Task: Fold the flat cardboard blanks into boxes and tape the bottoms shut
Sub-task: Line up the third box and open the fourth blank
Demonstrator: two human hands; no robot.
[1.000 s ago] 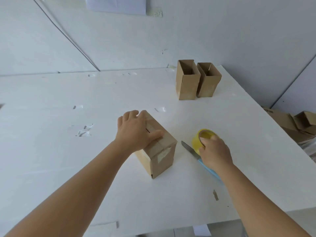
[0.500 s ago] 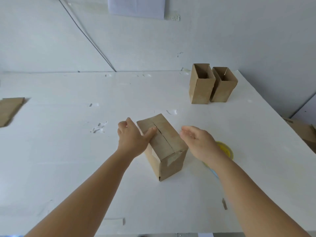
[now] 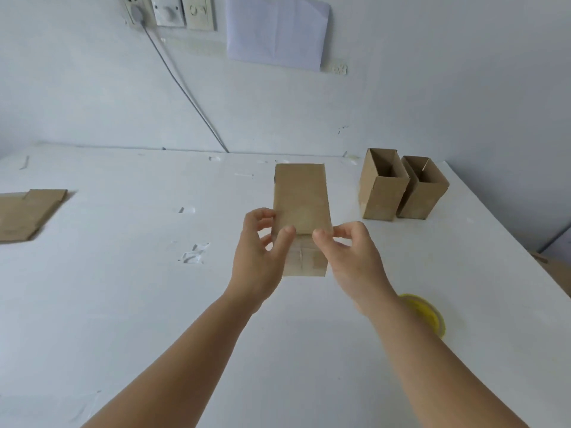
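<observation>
Both hands hold a brown cardboard box (image 3: 301, 199) lifted above the white table (image 3: 123, 304). Its taped bottom faces me, with clear tape over the centre seam. My left hand (image 3: 258, 257) grips the box's left side, thumb on the near face and fingers curled round the edge. On the right side my right hand (image 3: 350, 253) holds it between thumb and fingers. A yellow tape roll (image 3: 425, 313) lies flat on the table, partly hidden behind my right forearm. Flat cardboard blanks (image 3: 27, 213) lie at the left edge.
Two finished boxes (image 3: 401, 188) stand open-topped side by side at the table's back right. More cardboard (image 3: 556, 273) sits beyond the table's right edge. Tape scraps (image 3: 193, 253) stick to the table. A cable (image 3: 185, 91) runs down the wall from a socket.
The box stood on the table under my left hand; both hands have lifted it and tipped its taped bottom toward me. My right hand left the tape roll. The view tilted upward.
</observation>
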